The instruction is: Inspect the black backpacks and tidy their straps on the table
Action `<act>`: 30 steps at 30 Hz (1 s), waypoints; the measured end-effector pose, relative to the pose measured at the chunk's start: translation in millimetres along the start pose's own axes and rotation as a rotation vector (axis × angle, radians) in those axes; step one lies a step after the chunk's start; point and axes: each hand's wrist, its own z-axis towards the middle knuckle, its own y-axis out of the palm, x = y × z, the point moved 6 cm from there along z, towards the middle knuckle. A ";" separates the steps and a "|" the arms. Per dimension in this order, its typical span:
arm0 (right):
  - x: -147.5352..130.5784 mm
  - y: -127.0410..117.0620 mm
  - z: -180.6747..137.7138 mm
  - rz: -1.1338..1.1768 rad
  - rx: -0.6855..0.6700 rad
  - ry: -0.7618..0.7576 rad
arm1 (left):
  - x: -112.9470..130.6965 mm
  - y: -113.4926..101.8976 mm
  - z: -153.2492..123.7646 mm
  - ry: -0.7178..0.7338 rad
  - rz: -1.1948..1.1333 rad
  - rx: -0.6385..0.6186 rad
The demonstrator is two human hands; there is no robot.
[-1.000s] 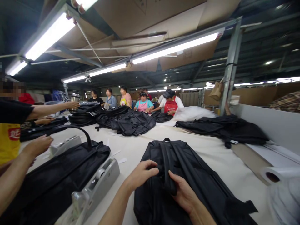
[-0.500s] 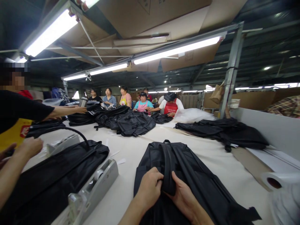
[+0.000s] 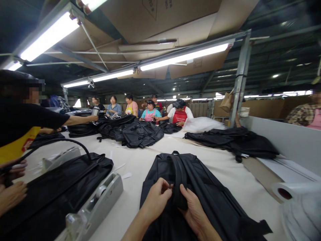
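Observation:
A black backpack (image 3: 200, 187) lies flat on the white table (image 3: 147, 157) in front of me, straps up. My left hand (image 3: 156, 199) is curled, its fingertips pinching something small on the bag beside the shoulder strap (image 3: 179, 182). My right hand (image 3: 194, 211) grips the lower end of that strap from the right. Both hands touch each other over the middle of the bag.
A grey tape dispenser (image 3: 96, 201) and another black bag (image 3: 55, 190) lie at my left, where a co-worker's hands (image 3: 11, 187) work. More black bags (image 3: 140, 132) are piled further along the table, with several people around. A white roll (image 3: 293, 190) sits at the right.
My left hand has moved from the bag's left side onto the strap, closing next to my right hand. The co-worker at left has drawn their hands back and reaches a metal cup across the table.

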 end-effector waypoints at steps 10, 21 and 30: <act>-17.2 1.7 0.2 -0.349 0.072 -0.338 | -36.9 20.5 14.1 -0.250 -0.420 -0.134; -9.0 11.0 7.5 -0.130 -0.115 -0.093 | -58.4 7.2 8.9 -0.409 -0.886 -0.304; -16.3 16.6 18.1 -0.332 -0.055 -0.235 | -49.8 6.5 9.1 -0.402 -0.744 -0.221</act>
